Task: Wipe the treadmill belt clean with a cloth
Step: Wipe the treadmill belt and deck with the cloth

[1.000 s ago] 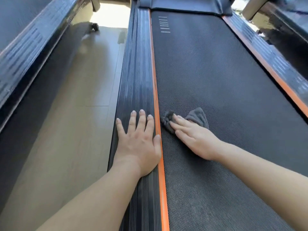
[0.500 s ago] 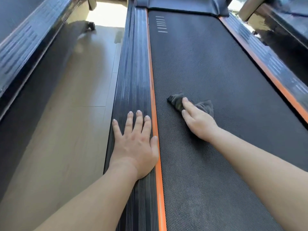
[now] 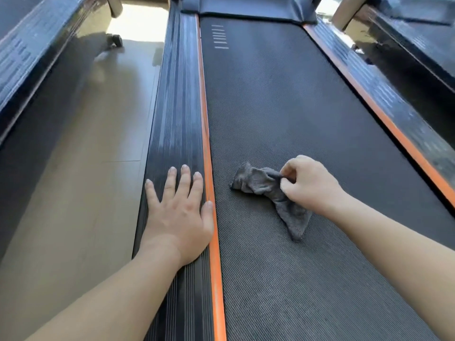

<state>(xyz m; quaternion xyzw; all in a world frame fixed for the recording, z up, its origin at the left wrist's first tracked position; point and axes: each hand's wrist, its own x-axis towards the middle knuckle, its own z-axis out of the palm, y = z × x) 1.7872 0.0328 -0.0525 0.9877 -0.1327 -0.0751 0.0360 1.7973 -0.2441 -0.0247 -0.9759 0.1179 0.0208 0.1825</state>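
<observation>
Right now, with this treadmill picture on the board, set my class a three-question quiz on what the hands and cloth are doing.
1. True or false: the left hand lies flat on the ribbed side rail, off the belt.
2. The right hand is: A) pressing the cloth flat with straight fingers; B) pinching the cloth with curled fingers; C) clear of the cloth.
3. Fill in: the strip between rail and belt is ____.
Key: 1 true; 2 B; 3 orange.

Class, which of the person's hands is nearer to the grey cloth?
Right. The right hand pinches the cloth on the belt; the left hand rests flat on the side rail, apart from it.
</observation>
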